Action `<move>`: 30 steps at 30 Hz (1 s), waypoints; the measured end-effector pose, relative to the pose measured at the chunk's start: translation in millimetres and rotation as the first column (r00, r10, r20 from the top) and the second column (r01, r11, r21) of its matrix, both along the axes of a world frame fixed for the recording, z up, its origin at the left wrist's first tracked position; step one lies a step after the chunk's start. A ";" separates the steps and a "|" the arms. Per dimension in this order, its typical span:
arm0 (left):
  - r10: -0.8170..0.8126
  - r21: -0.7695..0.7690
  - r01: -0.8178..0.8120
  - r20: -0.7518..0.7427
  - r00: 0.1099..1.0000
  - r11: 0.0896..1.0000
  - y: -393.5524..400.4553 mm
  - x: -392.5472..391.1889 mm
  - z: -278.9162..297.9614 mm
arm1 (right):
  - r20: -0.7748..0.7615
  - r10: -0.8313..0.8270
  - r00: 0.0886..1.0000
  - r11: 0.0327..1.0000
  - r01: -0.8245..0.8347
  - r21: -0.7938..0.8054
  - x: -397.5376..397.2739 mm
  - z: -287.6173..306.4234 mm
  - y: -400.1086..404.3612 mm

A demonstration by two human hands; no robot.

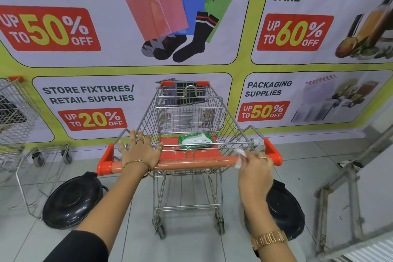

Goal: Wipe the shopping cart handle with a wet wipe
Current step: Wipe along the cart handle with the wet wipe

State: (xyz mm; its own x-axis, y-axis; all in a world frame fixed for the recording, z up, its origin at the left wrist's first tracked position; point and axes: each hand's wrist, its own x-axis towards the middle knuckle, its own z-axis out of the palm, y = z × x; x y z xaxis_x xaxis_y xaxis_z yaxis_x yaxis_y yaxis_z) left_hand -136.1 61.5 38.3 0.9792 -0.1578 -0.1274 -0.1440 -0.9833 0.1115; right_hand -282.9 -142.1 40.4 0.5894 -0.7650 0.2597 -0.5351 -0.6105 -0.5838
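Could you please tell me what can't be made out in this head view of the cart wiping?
- Handle under the left hand and right hand: covered by them.
- Most of the wipe: hidden by the right fingers.
- Printing on the wipe pack: too small, behind cart wires.
- Seat flap icons: too small.
- Black bin on the right: partly behind the forearm.

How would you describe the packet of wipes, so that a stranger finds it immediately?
Start at the silver wire shopping cart in the middle, with its orange plastic handle. Just beyond the handle is the orange fold-out child seat flap. The flat green plastic wipes packet with a white label lies on it, the only green item in the cart.
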 end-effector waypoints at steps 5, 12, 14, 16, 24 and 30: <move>-0.003 0.017 0.002 0.008 1.000 1.000 -2.7 0.3 -0.1 | -0.073 0.059 0.996 0.998 -0.057 0.028 8.0 6.7 18.0; -0.030 0.013 0.030 0.004 1.000 0.999 -1.6 0.4 0.7 | -0.095 -0.017 0.995 0.997 0.023 0.070 2.7 14.0 -10.1; -0.047 0.012 0.047 0.011 0.999 0.999 -3.9 -0.5 1.0 | -0.129 -0.009 0.992 0.998 0.017 0.054 6.2 15.4 -5.6; -0.060 0.006 0.060 0.024 0.998 0.998 -5.0 -1.0 1.0 | -0.142 0.110 0.984 0.994 -0.108 0.023 13.9 12.9 20.1; -0.084 -0.003 0.084 0.029 0.996 0.996 -4.1 -3.6 2.0 | -0.093 -0.031 0.995 0.995 0.040 0.096 6.4 14.8 -14.3; -0.096 -0.009 0.096 0.037 0.995 0.995 -2.3 -4.6 3.8 | -0.112 0.169 0.979 0.982 -0.157 0.108 13.3 13.1 19.1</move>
